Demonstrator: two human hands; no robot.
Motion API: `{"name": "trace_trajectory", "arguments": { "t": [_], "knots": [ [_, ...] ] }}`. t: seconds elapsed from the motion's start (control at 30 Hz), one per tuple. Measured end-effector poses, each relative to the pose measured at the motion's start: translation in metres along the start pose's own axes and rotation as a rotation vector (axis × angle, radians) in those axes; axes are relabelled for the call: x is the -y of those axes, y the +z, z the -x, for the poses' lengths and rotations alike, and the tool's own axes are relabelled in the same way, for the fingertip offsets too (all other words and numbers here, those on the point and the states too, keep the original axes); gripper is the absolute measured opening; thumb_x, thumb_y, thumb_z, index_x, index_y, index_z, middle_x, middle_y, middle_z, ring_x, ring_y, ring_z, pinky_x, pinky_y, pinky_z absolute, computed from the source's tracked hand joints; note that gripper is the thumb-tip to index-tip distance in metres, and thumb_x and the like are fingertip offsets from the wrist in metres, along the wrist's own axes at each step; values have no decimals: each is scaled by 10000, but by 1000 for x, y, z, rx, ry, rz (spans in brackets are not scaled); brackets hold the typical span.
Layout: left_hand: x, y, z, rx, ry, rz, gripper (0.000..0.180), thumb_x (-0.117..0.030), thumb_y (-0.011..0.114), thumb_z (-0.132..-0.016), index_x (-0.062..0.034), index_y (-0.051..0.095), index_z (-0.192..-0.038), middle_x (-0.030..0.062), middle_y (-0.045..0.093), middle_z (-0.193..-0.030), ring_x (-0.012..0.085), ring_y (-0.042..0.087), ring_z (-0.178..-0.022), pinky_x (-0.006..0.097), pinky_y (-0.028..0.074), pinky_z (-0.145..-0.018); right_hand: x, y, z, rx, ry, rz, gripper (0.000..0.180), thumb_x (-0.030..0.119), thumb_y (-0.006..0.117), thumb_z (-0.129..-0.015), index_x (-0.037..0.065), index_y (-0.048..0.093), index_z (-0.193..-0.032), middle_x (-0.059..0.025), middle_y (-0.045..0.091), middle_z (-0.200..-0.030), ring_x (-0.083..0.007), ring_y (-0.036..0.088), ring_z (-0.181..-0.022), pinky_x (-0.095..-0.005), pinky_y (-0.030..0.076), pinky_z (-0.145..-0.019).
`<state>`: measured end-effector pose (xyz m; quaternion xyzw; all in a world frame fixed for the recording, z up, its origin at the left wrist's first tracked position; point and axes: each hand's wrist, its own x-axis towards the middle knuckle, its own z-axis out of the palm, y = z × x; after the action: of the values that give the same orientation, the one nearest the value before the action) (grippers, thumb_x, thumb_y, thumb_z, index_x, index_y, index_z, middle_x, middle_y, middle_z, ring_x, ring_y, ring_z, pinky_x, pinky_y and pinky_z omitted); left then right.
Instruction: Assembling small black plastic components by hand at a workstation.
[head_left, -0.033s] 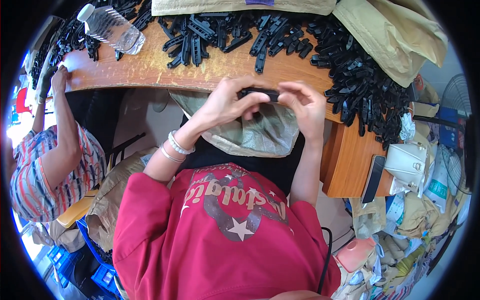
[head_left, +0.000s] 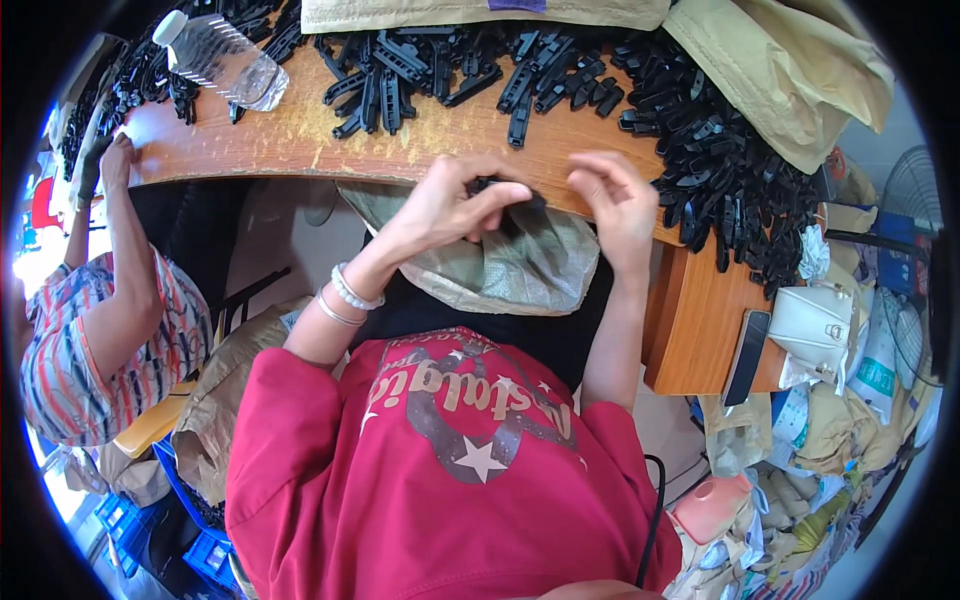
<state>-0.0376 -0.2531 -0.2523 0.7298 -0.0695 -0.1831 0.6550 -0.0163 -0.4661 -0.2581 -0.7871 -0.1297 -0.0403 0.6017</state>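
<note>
My left hand is closed round a small black plastic part, held just off the table's front edge; fingers and thumb cover most of it. To its right, my right hand is raised, fingers loosely bent and thumb apart, with nothing visible in it. A woven sack hangs below both hands with its mouth spread. Long slotted black plastic parts lie on the wooden table beyond my hands. A large heap of shorter black parts covers the right side.
A clear plastic bottle lies at the back left. Tan sacks rest along the far edge. A phone and a white bag are on the right. A co-worker sits at left. Bags crowd the right floor.
My right hand has come away from the black part's end and moved slightly right. The part has turned lower and is more hidden in my left hand.
</note>
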Motion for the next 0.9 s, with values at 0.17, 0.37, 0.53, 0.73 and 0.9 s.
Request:
{"name": "trace_trajectory", "arguments": {
  "t": [0.17, 0.37, 0.53, 0.73, 0.9],
  "knots": [
    [12, -29, -25, -79, 178, 548, 467, -374, 554, -930, -22, 548, -624, 34, 562, -607, 83, 533, -516, 224, 421, -485, -27, -30, -34, -340, -133, 941, 202, 31, 581, -848, -41, 637, -1028, -184, 612, -1071, -316, 618, -937, -392, 491, -832],
    [5, -40, -79, -322, 586, -546, 217, -55, 646, -780, -60, 601, -992, 91, 598, -859, 235, 628, -711, 315, 510, -680, -20, -1, -30, -223, -197, 970, 244, 18, 667, -763, -37, 646, -1000, -128, 567, -932, -276, 570, -892, -379, 460, -812],
    [10, -37, -95, -252, 595, -1025, 193, -111, 617, -802, -47, 594, -984, 148, 613, -888, 342, 624, -763, 409, 507, -673, -14, 11, -31, -197, -246, 1006, 216, 90, 720, -711, 0, 610, -874, -109, 531, -893, -273, 503, -889, -390, 372, -762],
    [11, -21, -98, -360, 439, -944, 212, -161, 643, -801, -6, 545, -906, 168, 624, -810, 368, 613, -753, 427, 488, -650, -10, 18, -42, -102, -229, 1162, 174, 72, 695, -702, 5, 585, -820, -117, 539, -873, -279, 516, -872, -394, 395, -741],
    [14, -14, -78, -554, 444, -606, 235, -154, 656, -792, 12, 539, -908, 158, 630, -798, 319, 609, -676, 373, 481, -640, -12, 10, -42, -77, -283, 1094, 185, 67, 697, -694, 4, 583, -826, -121, 544, -861, -292, 526, -862, -396, 404, -740]
  ]
}}
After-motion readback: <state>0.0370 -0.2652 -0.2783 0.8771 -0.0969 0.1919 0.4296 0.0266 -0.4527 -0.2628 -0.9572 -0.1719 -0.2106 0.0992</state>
